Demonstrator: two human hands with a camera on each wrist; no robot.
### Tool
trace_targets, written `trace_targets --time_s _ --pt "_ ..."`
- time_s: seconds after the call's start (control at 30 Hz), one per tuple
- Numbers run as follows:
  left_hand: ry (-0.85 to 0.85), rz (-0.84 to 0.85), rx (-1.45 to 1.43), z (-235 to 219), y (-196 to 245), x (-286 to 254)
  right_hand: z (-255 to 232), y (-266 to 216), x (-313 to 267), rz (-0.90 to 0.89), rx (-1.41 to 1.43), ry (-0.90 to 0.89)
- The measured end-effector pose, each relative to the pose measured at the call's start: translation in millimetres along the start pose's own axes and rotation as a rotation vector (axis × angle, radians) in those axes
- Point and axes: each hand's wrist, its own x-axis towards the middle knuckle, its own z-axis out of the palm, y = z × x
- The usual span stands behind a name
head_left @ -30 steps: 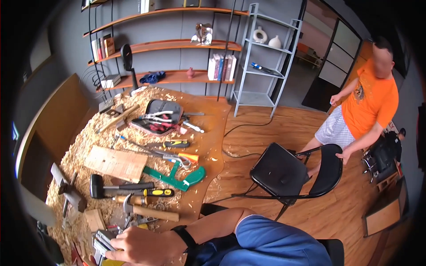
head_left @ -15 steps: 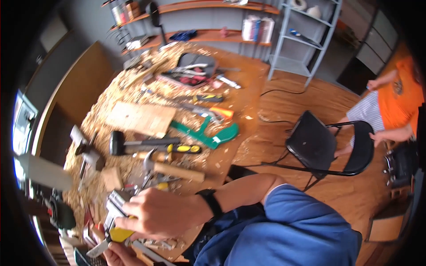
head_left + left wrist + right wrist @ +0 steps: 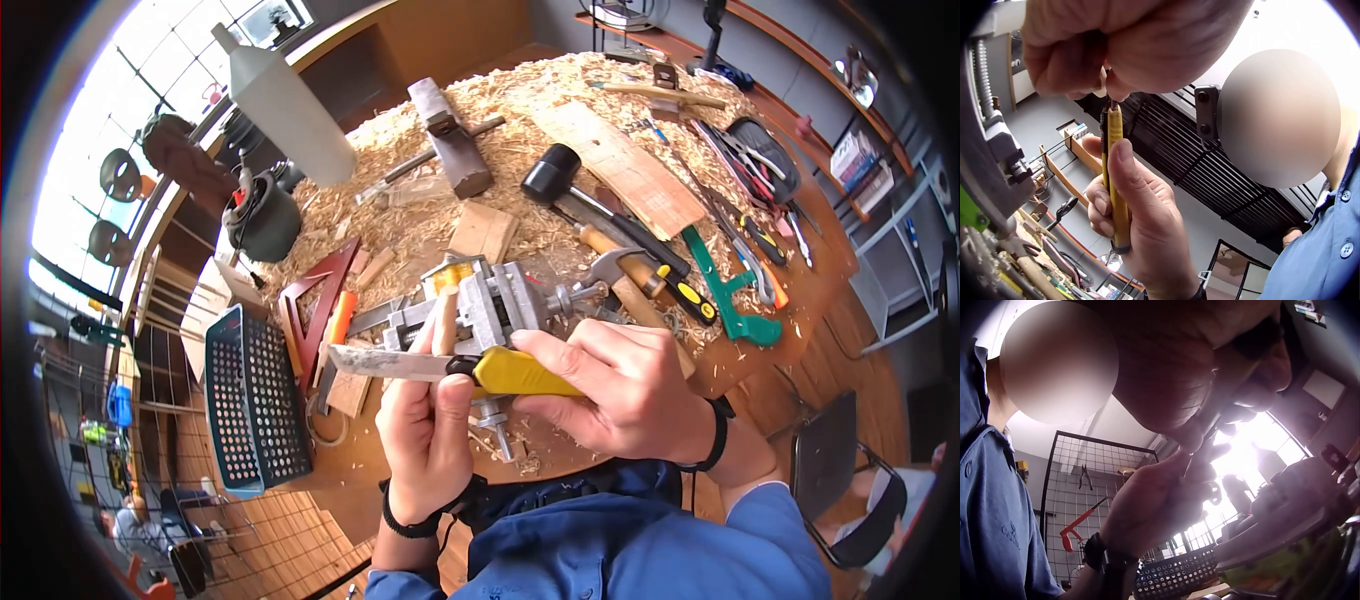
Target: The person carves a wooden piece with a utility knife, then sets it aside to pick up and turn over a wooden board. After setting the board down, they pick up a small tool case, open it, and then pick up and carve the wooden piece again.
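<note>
A utility knife [image 3: 525,372] with a yellow handle and a broad grey blade [image 3: 385,362] is held level above the front of the bench. My right hand [image 3: 620,390] grips the handle, its thumb along one side in the left wrist view. With thumb and fingers my left hand [image 3: 425,440] pinches the knife where the blade meets the handle. The blade points left, past the left hand. Just behind both hands sits a grey metal vise [image 3: 490,305], partly covered by them. A small wood block [image 3: 483,232] lies beyond the vise.
Wood shavings [image 3: 560,85] cover the far bench. A black mallet [image 3: 552,172], a claw hammer [image 3: 635,285], a green saw [image 3: 735,310] and a long board [image 3: 620,160] lie at right. A perforated basket [image 3: 255,400], red square [image 3: 325,300] and wooden plane [image 3: 450,140] stand left and behind.
The head view has swung left. My left hand, barely seen before, has come up fully into view at the knife. The knife has risen from beside the vise to in front of it.
</note>
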Motion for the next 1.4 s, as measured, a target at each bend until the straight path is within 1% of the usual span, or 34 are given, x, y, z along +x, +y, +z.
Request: trace_targets --time_s 0.13,0.17,0.23,0.37,0.43,0.5,0.57,0.63,0.67,0.7,0.73,0.77,0.83,0.87,0.9,0.97,1.03,1.07,1.1,1.13,1.17,1.2,1.23,1.3,1.33,1.37,1.4 --pt "0.016 -0.045 -0.114 4 5 -1 -1 -2 2 -0.018 -0.030 -0.005" --pt "0.024 -0.042 -0.116 3 6 -1 0 -2 2 -0.011 -0.044 -0.008" --pt "0.008 -0.117 -0.077 0 11 -1 0 -3 2 -0.020 -0.053 -0.008" --pt "0.058 -0.128 -0.118 2 13 -1 0 -6 3 -0.018 -0.066 0.003" --pt "0.062 -0.135 -0.061 -1 9 -3 0 -8 4 -0.014 -0.061 0.015" --pt "0.058 -0.010 -0.014 -1 4 0 -1 -11 4 -0.001 -0.074 0.038" --pt "0.072 0.004 -0.083 3 12 4 -3 -12 3 0.014 -0.034 0.036" --pt "0.058 -0.064 -0.174 6 22 4 -4 -15 -1 0.050 -0.042 -0.010" --pt "0.061 -0.132 -0.175 6 25 3 -2 -15 -3 0.048 -0.039 -0.006" --pt "0.045 -0.132 -0.196 4 23 3 -1 -15 -6 0.048 -0.037 -0.001" --pt "0.045 -0.190 -0.212 2 26 1 -1 -16 -9 0.039 -0.042 -0.012" --pt "0.046 -0.246 -0.225 1 30 -1 -1 -19 -10 0.032 -0.056 0.027" --pt "0.071 -0.230 -0.185 1 31 -3 -1 -27 -14 0.049 -0.081 0.010" --pt "0.065 -0.215 -0.184 -1 30 -3 -2 -29 -15 0.068 -0.093 -0.024" --pt "0.058 -0.202 -0.181 -4 30 -3 -2 -32 -15 0.080 -0.096 -0.020" --pt "0.137 -0.251 -0.294 -4 28 -4 0 -33 -16 0.068 -0.005 0.008" --pt "0.167 -0.260 -0.382 -5 29 -3 7 -32 -20 0.064 0.034 -0.002" --pt "0.183 -0.258 -0.392 -5 27 -3 8 -32 -22 0.086 0.035 -0.016" --pt "0.248 -0.249 -0.388 -5 22 -2 11 -33 -24 0.103 0.036 -0.031" --pt "0.212 -0.227 -0.403 -8 21 -3 14 -34 -26 0.117 0.040 -0.039" --pt "0.177 -0.207 -0.417 -12 22 -3 18 -35 -27 0.088 -0.034 0.064" --pt "0.225 -0.194 -0.332 -14 21 -3 23 -35 -29 0.059 -0.111 0.167" --pt "0.340 -0.225 -0.370 -12 18 0 30 -37 -31 0.072 -0.079 0.162" --pt "0.318 -0.154 -0.355 -6 30 3 35 -42 -25 0.060 -0.101 0.192" --pt "0.335 -0.200 -0.419 -8 31 3 43 -42 -20 0.051 -0.069 0.190" --pt "0.258 -0.181 -0.491 -33 9 -2 37 -46 -10 -0.015 -0.126 0.257" --pt "0.517 -0.294 -0.436 -37 7 1 42 -51 4 -0.065 -0.103 0.377"
